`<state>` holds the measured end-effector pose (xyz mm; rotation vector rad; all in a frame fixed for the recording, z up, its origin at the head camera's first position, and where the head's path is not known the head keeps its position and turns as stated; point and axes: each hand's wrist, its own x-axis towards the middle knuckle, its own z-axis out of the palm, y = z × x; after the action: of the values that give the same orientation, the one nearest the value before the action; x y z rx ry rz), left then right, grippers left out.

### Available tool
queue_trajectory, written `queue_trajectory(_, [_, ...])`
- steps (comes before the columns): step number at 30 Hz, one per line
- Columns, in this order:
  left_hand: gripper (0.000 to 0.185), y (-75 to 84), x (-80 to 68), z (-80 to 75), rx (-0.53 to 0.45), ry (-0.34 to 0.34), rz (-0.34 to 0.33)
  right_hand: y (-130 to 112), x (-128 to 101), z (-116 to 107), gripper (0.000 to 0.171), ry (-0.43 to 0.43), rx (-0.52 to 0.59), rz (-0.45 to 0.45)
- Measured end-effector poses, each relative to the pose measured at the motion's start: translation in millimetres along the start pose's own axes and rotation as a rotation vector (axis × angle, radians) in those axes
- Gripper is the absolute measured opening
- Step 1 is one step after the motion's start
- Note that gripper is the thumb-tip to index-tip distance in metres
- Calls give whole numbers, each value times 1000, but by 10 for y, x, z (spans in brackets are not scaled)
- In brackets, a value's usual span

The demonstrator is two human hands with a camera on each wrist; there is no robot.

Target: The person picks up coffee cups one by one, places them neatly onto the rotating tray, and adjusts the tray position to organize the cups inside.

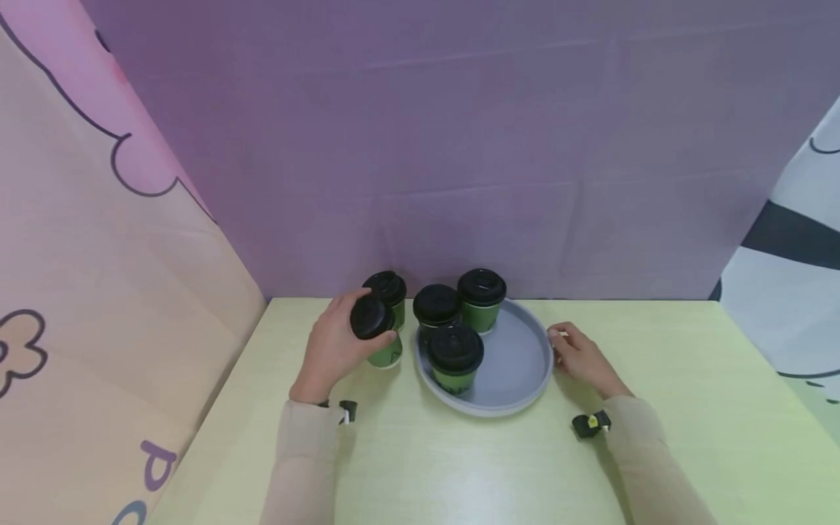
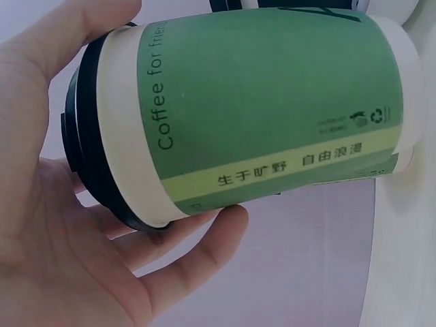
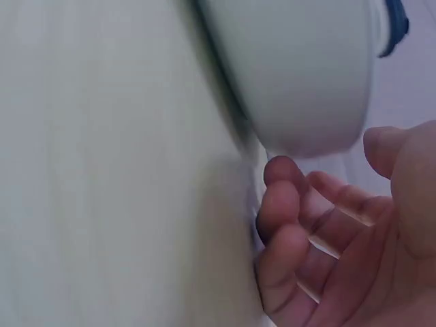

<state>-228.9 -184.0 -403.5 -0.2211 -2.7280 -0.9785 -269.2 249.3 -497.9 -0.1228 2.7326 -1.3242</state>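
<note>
My left hand (image 1: 336,341) grips a green paper coffee cup (image 2: 272,109) with a black lid, thumb and fingers around its lid end. The cup is left of a round grey tray (image 1: 515,368). Just behind it stands another lidded cup (image 1: 396,312), partly hidden. Three matching cups are on the tray: a front cup (image 1: 454,357), a middle cup (image 1: 436,302) and a back cup (image 1: 482,292). At the tray's right rim, my right hand (image 1: 584,359) has loosely bent fingers (image 3: 281,201) close to the tray's outer wall, holding nothing.
The pale yellow table (image 1: 459,467) ends at a purple cloth backdrop (image 1: 459,146) behind the cups. Patterned cloth panels stand at left and right. A small black wrist device (image 1: 590,424) is strapped near each sleeve cuff.
</note>
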Motion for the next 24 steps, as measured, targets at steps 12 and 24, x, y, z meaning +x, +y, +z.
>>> queue_trajectory(12, [86, 24, -9, 2, 8, -1, 9, 28, 16, 32, 48, -76, -20, 72])
queue_trajectory(24, [87, 61, -29, -36, 17, -4, 20, 0, -3, -28, 38, -203, 93, 60])
